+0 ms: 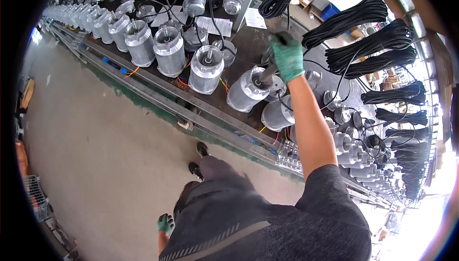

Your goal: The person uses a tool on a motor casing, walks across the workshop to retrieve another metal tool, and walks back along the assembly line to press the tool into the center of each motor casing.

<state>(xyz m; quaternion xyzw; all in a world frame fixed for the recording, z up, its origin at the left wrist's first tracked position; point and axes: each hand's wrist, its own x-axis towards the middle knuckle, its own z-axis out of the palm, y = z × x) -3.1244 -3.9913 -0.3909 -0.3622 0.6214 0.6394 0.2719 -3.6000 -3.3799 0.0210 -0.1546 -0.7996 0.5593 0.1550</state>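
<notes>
A dark, rod-like tool (pixel 270 69) is clasped in the fingers of the green-gloved right hand (pixel 288 57), its lower end set on the top of a tilted silver motor housing (pixel 245 91) on the table (pixel 239 45). The housing is judged heavy, rigid cast metal, best gripped around its ribbed body. The left hand (pixel 165 223) hangs beside the hip, fingers loosely curled, nothing held.

My right hand (pixel 287 57), in a green knitted glove, sits in the upper middle of the frame, fingers curled into a closed fist, bare forearm stretched straight up from the lower right. My green-gloved left hand (pixel 166 224) hangs low at bottom centre, fingers loosely bent.
</notes>
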